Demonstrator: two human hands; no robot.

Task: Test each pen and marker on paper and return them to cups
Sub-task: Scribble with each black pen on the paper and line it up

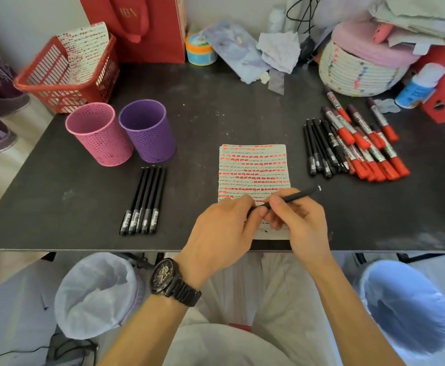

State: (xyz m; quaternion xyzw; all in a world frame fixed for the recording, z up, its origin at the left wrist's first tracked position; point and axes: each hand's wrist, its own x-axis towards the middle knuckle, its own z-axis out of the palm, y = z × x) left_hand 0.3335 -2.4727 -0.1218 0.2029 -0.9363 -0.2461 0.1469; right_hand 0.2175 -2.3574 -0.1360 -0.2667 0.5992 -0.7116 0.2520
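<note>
From the head view, both hands meet over the near end of the paper, which lies on the dark bench and is covered almost to the bottom with rows of red and black marks. The right hand has its grip curled round the barrel of a black pen. The left hand pinches the pen's near end. Whether the cap is going on or coming off cannot be told.

To the left of the paper, a row of five pens lies side by side, capped, just in front of the pink cup and the purple cup. No pen shows above either rim, so nothing seems returned yet. On the right a heap of black pens lies against a bunch of red markers.

I judge the task under halfway: five pens look tested, one is in hand, the right-hand heap is probably still to try, and all must yet go into the cups.
</note>
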